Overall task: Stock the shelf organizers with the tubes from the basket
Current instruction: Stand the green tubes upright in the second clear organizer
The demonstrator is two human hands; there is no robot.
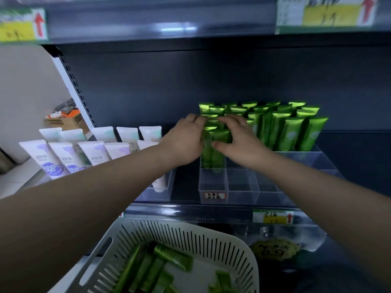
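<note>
The left hand and right hand cover the upper parts of the green tubes between them, so any grip is unclear. The small label on the clear organizer is too blurred to read. The bottom edge cuts off the basket.

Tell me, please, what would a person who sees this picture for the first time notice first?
First, the two hands, left hand and right hand, meeting mid-shelf around upright green tubes in the left column of a clear organizer. Behind and to their right stands a dense block of shiny green tubes. Pale white and lilac tubes line the left side of the shelf, and a white slotted basket with more green tubes sits below.
</note>
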